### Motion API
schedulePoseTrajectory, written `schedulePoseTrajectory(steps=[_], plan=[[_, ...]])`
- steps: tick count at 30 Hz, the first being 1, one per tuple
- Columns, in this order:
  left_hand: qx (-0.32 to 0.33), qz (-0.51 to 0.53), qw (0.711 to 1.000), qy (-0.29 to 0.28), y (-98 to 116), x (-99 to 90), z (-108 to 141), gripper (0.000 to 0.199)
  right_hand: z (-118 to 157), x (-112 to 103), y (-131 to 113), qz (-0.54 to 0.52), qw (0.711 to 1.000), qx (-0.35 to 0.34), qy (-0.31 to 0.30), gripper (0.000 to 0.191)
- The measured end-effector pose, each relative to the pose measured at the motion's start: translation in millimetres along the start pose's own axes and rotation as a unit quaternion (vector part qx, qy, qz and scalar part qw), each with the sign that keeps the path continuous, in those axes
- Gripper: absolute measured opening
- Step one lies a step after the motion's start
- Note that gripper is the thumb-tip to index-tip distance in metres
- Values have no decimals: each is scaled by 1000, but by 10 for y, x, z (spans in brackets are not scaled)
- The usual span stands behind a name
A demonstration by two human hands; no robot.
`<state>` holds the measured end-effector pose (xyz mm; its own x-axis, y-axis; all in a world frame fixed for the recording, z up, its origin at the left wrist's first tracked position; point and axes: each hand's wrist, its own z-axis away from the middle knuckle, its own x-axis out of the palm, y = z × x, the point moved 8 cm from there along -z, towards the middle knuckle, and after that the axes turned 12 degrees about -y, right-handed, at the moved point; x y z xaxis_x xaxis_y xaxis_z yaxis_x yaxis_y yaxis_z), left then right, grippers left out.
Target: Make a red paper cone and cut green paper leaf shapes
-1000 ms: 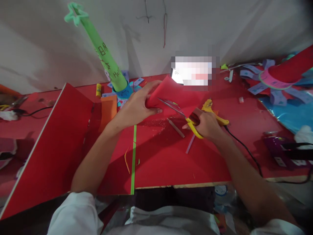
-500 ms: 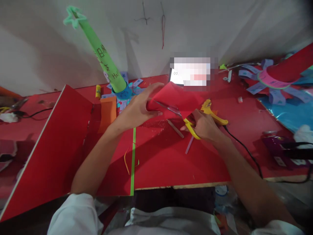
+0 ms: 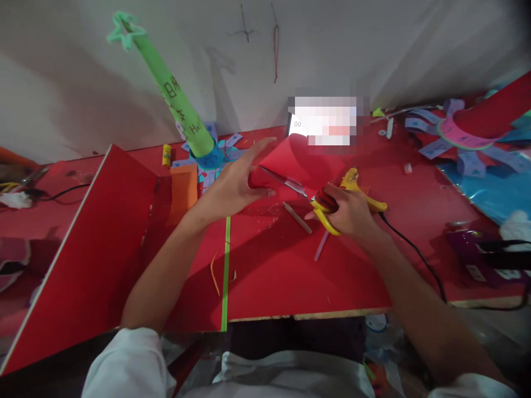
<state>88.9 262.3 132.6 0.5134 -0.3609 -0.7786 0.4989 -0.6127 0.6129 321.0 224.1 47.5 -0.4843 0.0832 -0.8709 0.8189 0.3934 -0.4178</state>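
Observation:
My left hand (image 3: 233,185) grips the left end of a curled sheet of red paper (image 3: 305,160), thumb below and fingers above. In my right hand (image 3: 350,211) is a pair of scissors (image 3: 326,221) with yellow handles. Their metal blades reach left along the paper's lower edge, the tips close to my left hand. Whether the blades are parted is hard to make out. Just behind my right hand lies a yellow glue gun (image 3: 369,202), partly hidden by it. A pencil (image 3: 297,218) and a thin pale strip (image 3: 321,246) lie below the scissors.
A green paper cone (image 3: 172,94) with a star top stands back left, beside a glue stick (image 3: 166,155) and orange paper (image 3: 184,188). A lit screen (image 3: 299,126) leans at the back. A red board (image 3: 91,237) slants up at left; a black cord (image 3: 415,254) trails right.
The red paper's right part has shifted up and bent back from the scissors, showing more of the blades. My right hand has moved slightly; my left hand keeps its place.

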Motion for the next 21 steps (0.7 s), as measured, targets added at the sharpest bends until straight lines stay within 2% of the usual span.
schedulePoseTrajectory(steps=[5,9,16,21], plan=[[-21,23,999,-6,-11,47,-5,88,-8,47,-51,-32,999,-19,-35,44],[-32,18,999,-7,-43,68,4,89,21,30,-74,-23,999,-32,-11,42],[-35,26,999,-18,-123,105,-17,90,-2,78,-8,-8,1000,5,-1,55],[-75,-8,997,-22,-168,76,-6,90,-24,67,-20,-82,996,21,-1,61]])
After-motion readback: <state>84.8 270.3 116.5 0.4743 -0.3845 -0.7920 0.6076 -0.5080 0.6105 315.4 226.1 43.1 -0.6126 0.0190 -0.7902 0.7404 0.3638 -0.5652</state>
